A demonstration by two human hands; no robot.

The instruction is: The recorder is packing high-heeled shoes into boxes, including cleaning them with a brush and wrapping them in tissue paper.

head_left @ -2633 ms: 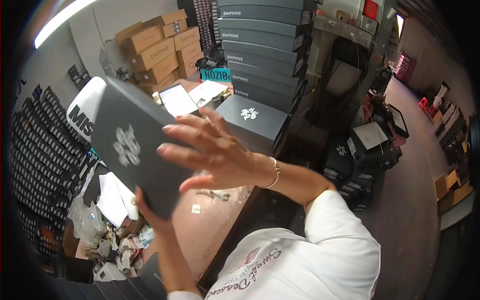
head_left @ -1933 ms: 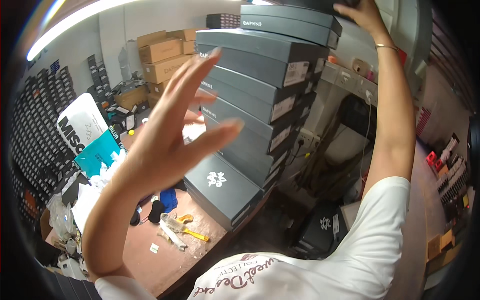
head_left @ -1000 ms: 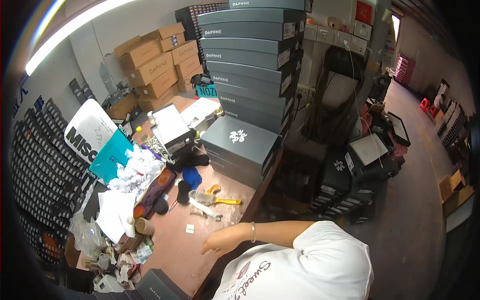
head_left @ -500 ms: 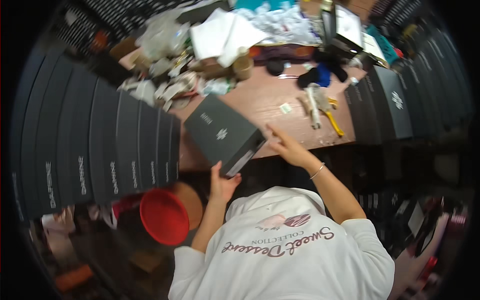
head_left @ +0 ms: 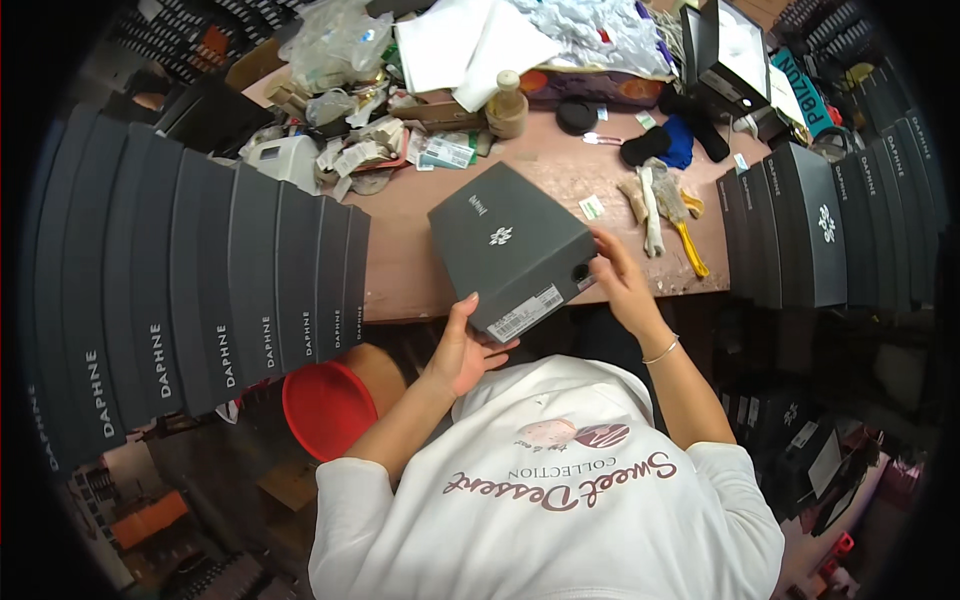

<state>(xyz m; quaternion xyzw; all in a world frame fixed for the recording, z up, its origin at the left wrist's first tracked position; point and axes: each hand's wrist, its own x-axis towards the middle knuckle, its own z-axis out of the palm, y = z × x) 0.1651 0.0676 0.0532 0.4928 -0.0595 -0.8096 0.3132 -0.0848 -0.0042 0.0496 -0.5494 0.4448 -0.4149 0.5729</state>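
Note:
A dark grey shoebox, lid on, lies tilted over the front edge of the pink table. White marks are on its lid, and a pale label shows on the side facing me. My left hand grips the near left corner, thumb on the side and fingers underneath. At the right corner, beside a round dark hole, my right hand rests with its fingers curled against the box. A yellow-handled brush and a white stick-like tool lie farther right on the table.
Dark shoeboxes stand stacked at the left and right. Behind lie white paper sheets, a bottle, a blue cloth and an open box. A red bucket sits below the table's left part.
My right hand has come from just off the box onto its right corner. The shoebox has shifted right in view and turned its labelled side more toward me, with my left hand still on it.

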